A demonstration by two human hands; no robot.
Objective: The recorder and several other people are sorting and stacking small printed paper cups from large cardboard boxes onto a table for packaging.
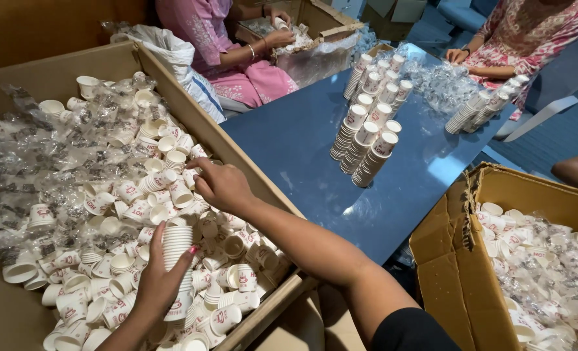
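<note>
**Cup stacking at the large carton: grip and risk noted**

A tall stack of nested paper cups (177, 263) is held upright at lower centre of the frame, clamped in the left hand (159, 283). Loose cups (172, 188) just above are being touched by the right hand (220, 185), its fingers curled together over one of them (whether it is actually pinched cannot be told). Both are inside the large cardboard box (250, 166), among crumpled plastic wrap (35, 169). Finished stacks (367, 146) stand on the blue table (289, 149). Judged risk: the tall stack could buckle or spill, since it is gripped from one side only.
</note>
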